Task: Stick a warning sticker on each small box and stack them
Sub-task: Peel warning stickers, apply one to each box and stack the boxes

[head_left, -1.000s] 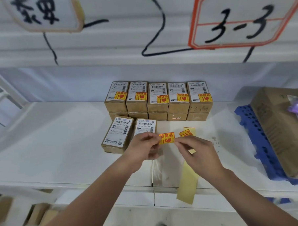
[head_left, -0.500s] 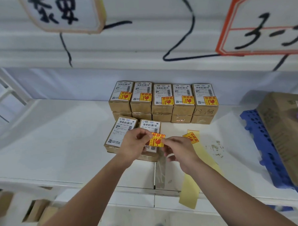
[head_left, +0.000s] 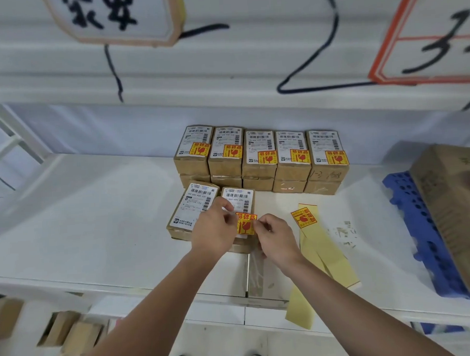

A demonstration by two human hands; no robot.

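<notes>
Both hands pinch one yellow-and-red warning sticker (head_left: pixel 246 223): my left hand (head_left: pixel 214 230) holds its left edge, my right hand (head_left: pixel 275 236) its right edge. The sticker hovers over the lower part of a small brown box (head_left: pixel 239 199) with a white shipping label. A second unstickered box (head_left: pixel 195 209) lies just left of it. Behind them a two-layer row of small boxes (head_left: pixel 260 156) stands against the back, each top box bearing a warning sticker. Another sticker (head_left: pixel 303 218) sits on a yellow backing strip (head_left: pixel 323 252) to the right.
A blue perforated crate (head_left: pixel 419 223) and a large cardboard box (head_left: pixel 456 208) occupy the right of the white shelf (head_left: pixel 82 225). Backing strips hang over the shelf's front edge. More brown boxes (head_left: pixel 71 333) lie below at the left. Hand-written signs hang above.
Both hands carried the sticker left and forward, from beside the backing strip to over the right front box. The camera view shifted left.
</notes>
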